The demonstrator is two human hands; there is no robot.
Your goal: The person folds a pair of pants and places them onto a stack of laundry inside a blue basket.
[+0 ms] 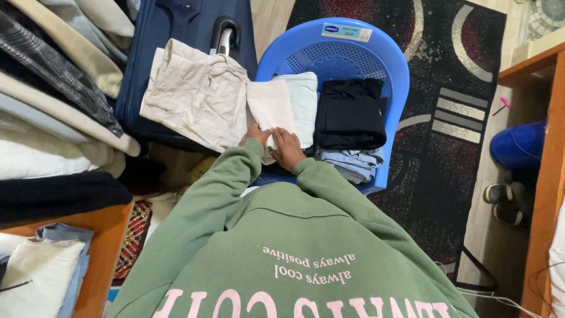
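Observation:
My left hand [255, 135] and my right hand [286, 147] rest side by side on the near edge of a cream garment [200, 94] that drapes from the blue plastic chair [388, 70] across to the navy suitcase [176, 23]. Both hands press on its folded strip, fingers flat. Green sweatshirt sleeves cover my arms. On the chair seat lie a pale mint folded cloth [303, 97], a black folded garment [350, 112] and light blue jeans [353, 162] under it.
Hanging and stacked clothes [53, 88] fill the left. A wooden shelf [35, 271] at lower left holds folded white and blue items. A dark patterned rug [447, 118] lies behind the chair. A wooden table edge [544, 176], a blue object and shoes [506, 203] sit at right.

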